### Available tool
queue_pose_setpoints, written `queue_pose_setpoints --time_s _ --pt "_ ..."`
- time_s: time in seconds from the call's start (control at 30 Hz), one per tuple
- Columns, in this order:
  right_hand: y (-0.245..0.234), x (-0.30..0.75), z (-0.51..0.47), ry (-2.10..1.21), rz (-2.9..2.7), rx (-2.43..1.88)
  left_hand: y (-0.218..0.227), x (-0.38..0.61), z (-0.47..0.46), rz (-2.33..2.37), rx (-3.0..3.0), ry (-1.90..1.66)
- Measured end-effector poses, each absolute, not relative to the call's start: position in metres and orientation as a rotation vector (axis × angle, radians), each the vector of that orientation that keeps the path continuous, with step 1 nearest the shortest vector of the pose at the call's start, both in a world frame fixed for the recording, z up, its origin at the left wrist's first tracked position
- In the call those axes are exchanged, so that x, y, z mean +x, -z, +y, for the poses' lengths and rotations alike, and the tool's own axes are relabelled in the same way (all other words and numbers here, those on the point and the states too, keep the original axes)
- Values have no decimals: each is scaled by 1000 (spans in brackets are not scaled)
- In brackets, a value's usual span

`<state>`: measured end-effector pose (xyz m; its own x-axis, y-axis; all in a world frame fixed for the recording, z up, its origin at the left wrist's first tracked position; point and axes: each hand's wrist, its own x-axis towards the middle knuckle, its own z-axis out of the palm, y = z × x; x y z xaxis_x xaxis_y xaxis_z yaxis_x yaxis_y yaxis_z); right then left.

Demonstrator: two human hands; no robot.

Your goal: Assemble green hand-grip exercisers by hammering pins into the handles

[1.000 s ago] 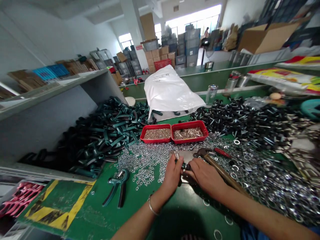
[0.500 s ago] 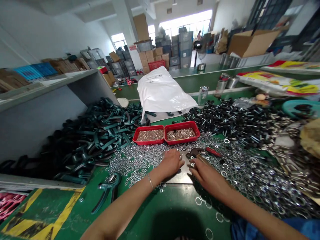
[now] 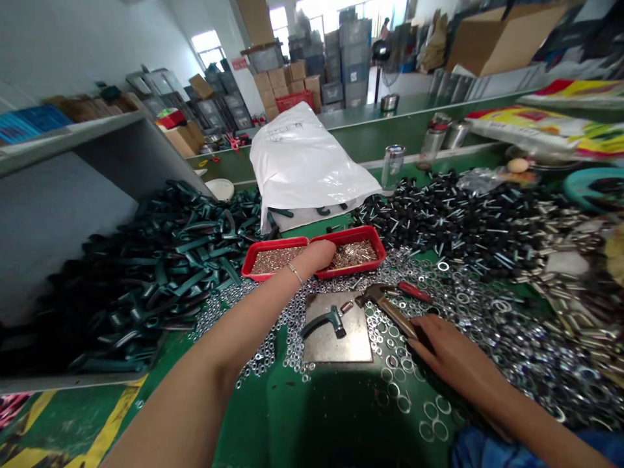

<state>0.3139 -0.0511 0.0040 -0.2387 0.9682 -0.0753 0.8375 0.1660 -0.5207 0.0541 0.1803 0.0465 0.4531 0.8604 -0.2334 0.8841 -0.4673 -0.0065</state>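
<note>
- Head view: left hand [image 3: 316, 255] lowered over the join of two red trays [image 3: 351, 235], fingers curled down among the brass-coloured pins [image 3: 353, 255]; cannot tell whether it holds any.
- Right hand [image 3: 453, 354] resting low, fingers extended and spread narrowly, empty, just beside the wooden hammer handle [image 3: 397, 316].
- Steel plate [image 3: 336, 338] lies on the green bench between the hands, bearing a dark green tool handle [image 3: 325, 322] on its side and a small metal pin [image 3: 346, 307].
- Loose washers [image 3: 511, 344] and hex nuts [image 3: 253, 318] surround the plate.
</note>
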Motion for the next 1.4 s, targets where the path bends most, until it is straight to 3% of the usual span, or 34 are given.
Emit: queue_pose_setpoints --time_s 0.23,0.3,0.7,0.8,0.93,1.17,1.4 --pt "-32 299 -27 -1795 -1391 -1563 -45 47 159 1656 2611 137" --pt "-35 296 -29 -1962 -1149 -1528 -47 46 153 1704 2615 71" --pt "-20 276 -67 -1687 -993 -1534 -72 52 116 1692 2601 -316" --pt "-23 264 -49 -1415 -1189 -1564 -79 63 63 1327 2596 -561" --pt "-26 246 -15 -1049 -1488 -1554 -71 68 1 1173 2461 -493" --pt "-23 228 -7 -1146 -1643 -1403 -51 45 6 1252 1990 -654" --pt "-24 270 -38 -1335 -1641 -1573 -23 2 11 1248 1509 -868"
